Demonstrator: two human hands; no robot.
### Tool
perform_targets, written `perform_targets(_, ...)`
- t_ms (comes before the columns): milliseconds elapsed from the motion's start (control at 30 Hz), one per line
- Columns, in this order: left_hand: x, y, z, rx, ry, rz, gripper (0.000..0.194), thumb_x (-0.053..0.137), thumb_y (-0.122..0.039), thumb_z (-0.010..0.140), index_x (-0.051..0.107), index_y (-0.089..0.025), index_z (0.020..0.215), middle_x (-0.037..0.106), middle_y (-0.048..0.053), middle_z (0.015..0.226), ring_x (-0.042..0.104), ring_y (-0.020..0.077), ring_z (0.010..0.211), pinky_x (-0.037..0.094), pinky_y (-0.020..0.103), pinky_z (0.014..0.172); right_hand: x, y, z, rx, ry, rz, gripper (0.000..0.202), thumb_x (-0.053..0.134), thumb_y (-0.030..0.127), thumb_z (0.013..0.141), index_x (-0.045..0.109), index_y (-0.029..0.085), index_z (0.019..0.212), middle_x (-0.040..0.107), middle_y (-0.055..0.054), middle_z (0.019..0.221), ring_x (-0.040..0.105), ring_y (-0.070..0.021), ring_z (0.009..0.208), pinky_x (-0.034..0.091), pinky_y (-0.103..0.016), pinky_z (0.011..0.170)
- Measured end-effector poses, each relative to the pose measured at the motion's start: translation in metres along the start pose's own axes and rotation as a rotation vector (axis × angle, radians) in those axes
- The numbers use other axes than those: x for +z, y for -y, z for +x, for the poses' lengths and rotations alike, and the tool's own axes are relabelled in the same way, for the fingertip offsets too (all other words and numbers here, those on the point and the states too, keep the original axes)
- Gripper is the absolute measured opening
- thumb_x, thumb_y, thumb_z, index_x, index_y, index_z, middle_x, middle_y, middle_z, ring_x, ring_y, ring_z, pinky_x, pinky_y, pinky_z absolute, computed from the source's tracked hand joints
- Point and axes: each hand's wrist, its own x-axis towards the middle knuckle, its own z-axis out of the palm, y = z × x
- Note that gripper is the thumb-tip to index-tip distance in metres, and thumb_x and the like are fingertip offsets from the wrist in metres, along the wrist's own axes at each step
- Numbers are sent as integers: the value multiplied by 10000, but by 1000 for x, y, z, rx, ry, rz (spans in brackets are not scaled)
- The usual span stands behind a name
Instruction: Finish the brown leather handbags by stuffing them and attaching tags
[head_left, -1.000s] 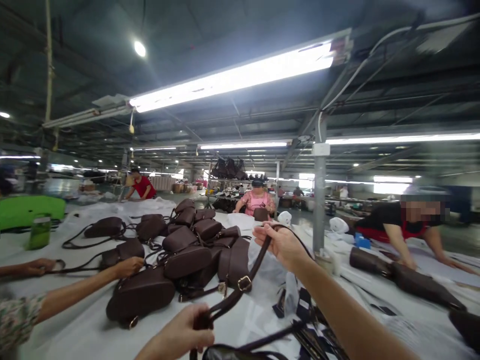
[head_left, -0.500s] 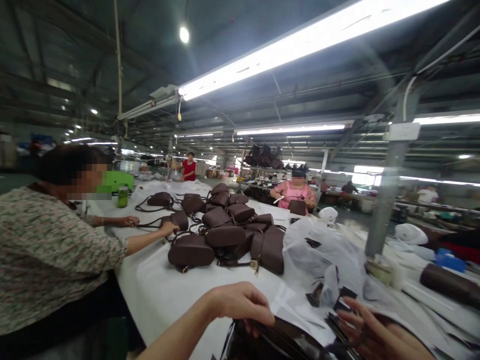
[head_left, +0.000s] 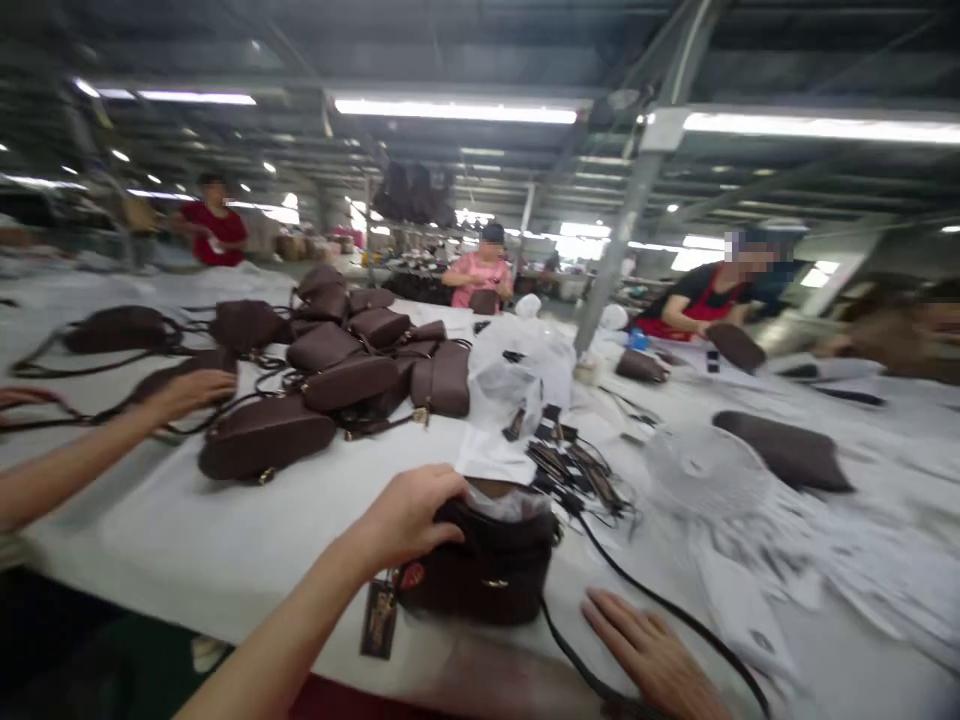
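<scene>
A dark brown handbag (head_left: pixel 487 580) stands upright on the white table in front of me, its top open with pale lining or wrapping showing inside. My left hand (head_left: pixel 420 510) grips its upper left edge, thumb on the near side and fingers over the rim. A dark hang tag (head_left: pixel 379 618) dangles at the bag's left side. My right hand (head_left: pixel 649 645) lies with its fingers stretched out on the table, right of the bag, beside the long dark strap (head_left: pixel 675 590). Whether the palm touches the strap is unclear.
Several brown bags (head_left: pixel 349 380) are heaped beyond, left of centre. A co-worker's hand (head_left: pixel 199 390) rests on one at the left. Dark tags and straps (head_left: pixel 581 470) lie behind my bag, near clear plastic wrap (head_left: pixel 510 360). A white fan (head_left: pixel 705 470) stands right. Other people work across the table.
The view has swung right and down. The handbag has come into fuller sight, standing on the table. My right hand, earlier raised with bent fingers near the strap, now lies flat on the table.
</scene>
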Motion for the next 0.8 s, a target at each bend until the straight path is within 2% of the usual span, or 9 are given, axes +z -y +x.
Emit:
perform_targets(67, 0, 5, 3, 21, 6, 12, 223, 764, -187, 709, 620, -203, 878, 655, 19, 878, 592, 192, 817, 397, 254, 704, 3, -3, -12, -48, 123, -26, 801, 611, 633, 751, 438, 254, 1435, 516, -168, 1405, 517, -378, 1234, 431, -512, 944)
perform_targets(167, 5, 10, 5, 48, -43, 38, 193, 751, -245, 743, 606, -200, 861, 641, 9, 839, 587, 175, 764, 397, 253, 674, 3, -7, -11, -78, 153, -69, 832, 528, 650, 812, 368, 165, 1469, 444, -224, 1446, 457, -367, 1295, 394, -507, 963)
perform_targets(333, 12, 13, 10, 52, -127, 96, 185, 720, -318, 787, 609, -182, 846, 639, 15, 824, 584, 170, 739, 397, 260, 658, -7, 0, -6, -103, 160, -78, 824, 508, 648, 834, 363, 142, 1469, 433, -238, 1450, 427, -360, 1311, 373, -484, 954)
perform_targets(600, 13, 14, 12, 83, -159, 111, 205, 710, -355, 793, 619, -180, 849, 641, 21, 829, 576, 170, 743, 390, 260, 648, -11, 2, -7, -80, 192, -94, 833, 501, 646, 838, 379, 96, 1450, 397, -238, 1474, 364, -351, 1349, 324, -483, 994)
perform_targets(800, 12, 18, 18, 98, -168, 115, 200, 708, -323, 792, 629, -174, 898, 621, 30, 852, 574, 184, 769, 418, 282, 678, -11, 3, -5, -76, 201, -90, 832, 505, 653, 830, 400, 96, 1440, 410, -240, 1465, 395, -355, 1326, 331, -482, 991)
